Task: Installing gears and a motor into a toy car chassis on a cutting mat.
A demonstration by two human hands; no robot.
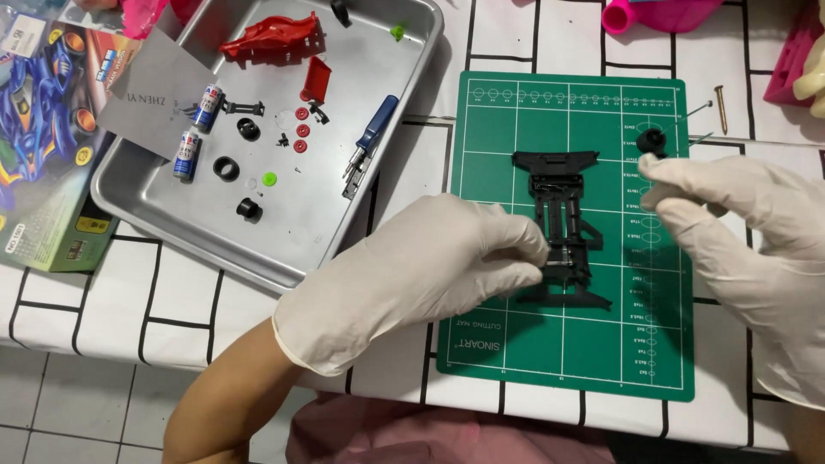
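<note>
Head view: green cutting mat (pixel 516 326), grid-patterned tablecloth (pixel 112 301).

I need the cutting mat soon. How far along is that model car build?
Early. Done: the bare black chassis lies on the green mat. In hand: left hand steadies it; right hand holds a black wheel on an axle. Left: red body, tyres and batteries wait in the tray.

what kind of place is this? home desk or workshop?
Probably a home hobby table set up for model-car building. A green cutting mat holds a black chassis, a metal tray keeps small parts, batteries and a red car body, and a kit box sits beside it.
</note>
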